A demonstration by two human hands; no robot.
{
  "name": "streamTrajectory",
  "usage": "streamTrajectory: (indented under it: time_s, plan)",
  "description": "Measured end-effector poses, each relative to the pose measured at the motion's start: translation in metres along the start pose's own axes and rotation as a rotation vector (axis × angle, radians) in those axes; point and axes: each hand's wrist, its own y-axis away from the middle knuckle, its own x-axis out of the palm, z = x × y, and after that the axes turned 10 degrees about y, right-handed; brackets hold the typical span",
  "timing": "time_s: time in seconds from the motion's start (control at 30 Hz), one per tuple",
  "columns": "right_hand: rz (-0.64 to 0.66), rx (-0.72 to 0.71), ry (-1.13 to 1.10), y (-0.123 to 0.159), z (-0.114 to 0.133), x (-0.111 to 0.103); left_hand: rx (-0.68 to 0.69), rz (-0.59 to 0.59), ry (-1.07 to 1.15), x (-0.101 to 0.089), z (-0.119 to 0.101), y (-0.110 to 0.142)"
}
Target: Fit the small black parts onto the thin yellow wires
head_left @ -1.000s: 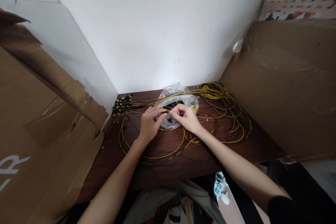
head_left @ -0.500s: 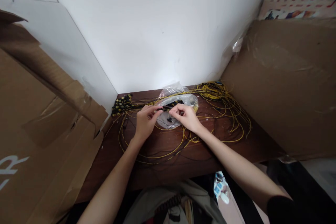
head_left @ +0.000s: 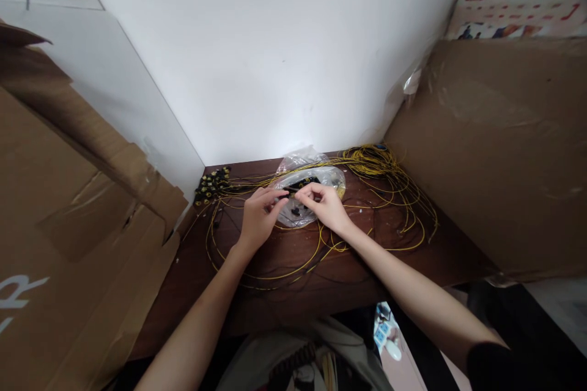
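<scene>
My left hand (head_left: 259,217) pinches a small black piece (head_left: 285,195) between thumb and forefinger; its exact kind is too small to make out. Close beside it, my right hand (head_left: 328,208) has thumb and forefinger pressed together, and whatever lies between them is hidden. Both hands hover over a clear plastic bag (head_left: 302,159) holding several black and yellow small parts. A few loose black bits (head_left: 296,211) show in the bag's near part. Yellow and black wires (head_left: 316,253) loop across the dark wooden tabletop around the hands.
A cluster of black-and-yellow wire ends (head_left: 211,186) lies at the back left. Coiled yellow wire (head_left: 367,159) is heaped at the back right. Cardboard boxes flank both sides, one left (head_left: 82,195) and one right (head_left: 499,153). A white wall (head_left: 275,61) stands behind.
My left hand has shifted slightly right, closer to the right hand, and its fingertips sit a little lower. The right hand keeps nearly the same pinch.
</scene>
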Motion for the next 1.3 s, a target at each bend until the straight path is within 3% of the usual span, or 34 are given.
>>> streamTrajectory:
  time_s: [0.33, 0.43, 0.7, 0.87, 1.13, 1.3]
  plan:
    - [0.050, -0.068, 0.077, 0.004, 0.002, 0.001, 0.064, 0.048, -0.012, 0.005, -0.004, 0.002]
    - [0.053, -0.069, 0.080, 0.004, 0.001, 0.002, -0.017, 0.026, 0.057, 0.006, -0.002, 0.002]
    - [-0.032, -0.048, 0.096, 0.002, 0.002, 0.000, -0.364, -0.177, 0.432, 0.004, -0.005, -0.004]
    - [0.029, -0.070, 0.135, 0.005, 0.002, 0.005, -0.423, -0.117, 0.583, 0.005, -0.013, -0.004]
    - [0.128, -0.146, 0.173, 0.011, 0.006, 0.009, -0.450, -0.055, 0.590, 0.003, -0.013, -0.004]
    - [0.011, -0.140, 0.168, 0.007, 0.008, 0.002, -0.498, -0.053, 0.506, 0.001, -0.010, -0.004]
